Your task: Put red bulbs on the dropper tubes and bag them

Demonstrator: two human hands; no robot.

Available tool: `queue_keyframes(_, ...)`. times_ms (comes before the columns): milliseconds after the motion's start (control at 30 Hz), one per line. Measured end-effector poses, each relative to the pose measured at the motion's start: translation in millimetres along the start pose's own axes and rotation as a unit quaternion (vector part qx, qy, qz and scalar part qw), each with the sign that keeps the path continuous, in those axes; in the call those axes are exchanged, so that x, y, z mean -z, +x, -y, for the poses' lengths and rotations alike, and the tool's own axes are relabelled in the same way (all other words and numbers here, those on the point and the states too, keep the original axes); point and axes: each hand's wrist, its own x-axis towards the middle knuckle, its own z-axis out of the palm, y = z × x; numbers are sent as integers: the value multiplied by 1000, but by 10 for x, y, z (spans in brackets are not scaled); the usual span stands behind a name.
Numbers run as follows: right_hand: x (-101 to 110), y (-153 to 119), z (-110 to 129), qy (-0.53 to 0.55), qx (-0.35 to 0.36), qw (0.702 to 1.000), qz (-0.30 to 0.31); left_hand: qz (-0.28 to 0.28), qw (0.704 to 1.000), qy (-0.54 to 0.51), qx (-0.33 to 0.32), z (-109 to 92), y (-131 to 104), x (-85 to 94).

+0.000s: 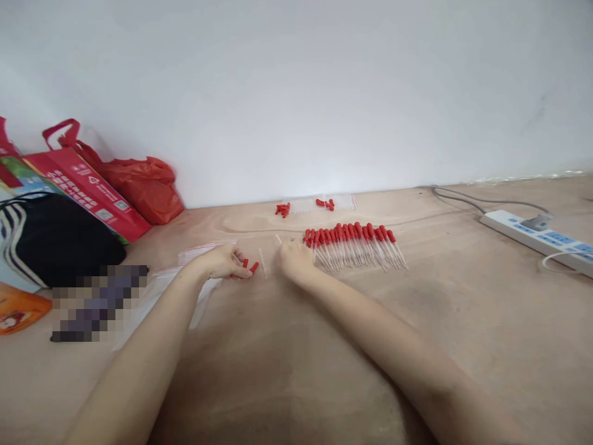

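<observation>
My left hand (223, 262) is low over the wooden table, with its fingers closed around a small red rubber bulb (245, 263). Another red bulb (254, 267) lies by the thumb tip. Just right of it, a thin clear dropper tube (262, 263) without a bulb rests on the wood. My right hand (294, 258) is closed, and the pale tip of a dropper tube (278, 238) sticks out past its fingers. Close to the right of this hand, several droppers with red bulbs (354, 232) lie side by side in a row, bulbs toward the wall.
Flat clear plastic bags (160, 290) lie under and beside my left forearm. Toward the wall, a small bag (303, 205) has loose red bulbs (283, 210) around it. Shopping bags (88, 185) and a black bag (60, 241) stand left; a power strip (540, 235) lies right.
</observation>
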Motion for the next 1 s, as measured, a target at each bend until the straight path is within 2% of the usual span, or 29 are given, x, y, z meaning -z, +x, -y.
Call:
queue_keyframes(67,195,-124,-51,-26,-65,998,-8,-14,999,17,-43,-52,-34,11)
queue_keyframes(167,521,-429,-182,-41,-79,996,-13,-69,988,48,-129,-205,-58,-159)
queue_keyframes(233,701,-691,-301,-26,-56,998,-25,-106,972,54,-202,-319,-62,-405)
queue_keyframes(333,865,-1077,-478,-8,-9,1000,-28,-191,918,50,-343,-426,-70,-872)
queue_keyframes(400,915,-1268,-560,-18,10,1000,-21,-184,886,47,-422,-438,-85,-1146)
queue_keyframes(500,941,-1407,-603,-22,24,999,-19,-175,864,36,-471,-408,-110,-1382)
queue_keyframes(567,941,-1420,-591,-20,27,999,-25,-176,861,24,-477,-390,-120,-1427)
queue_keyframes(1000,929,-1398,-528,-14,53,998,-22,-180,856,11,-484,-393,-120,-1416)
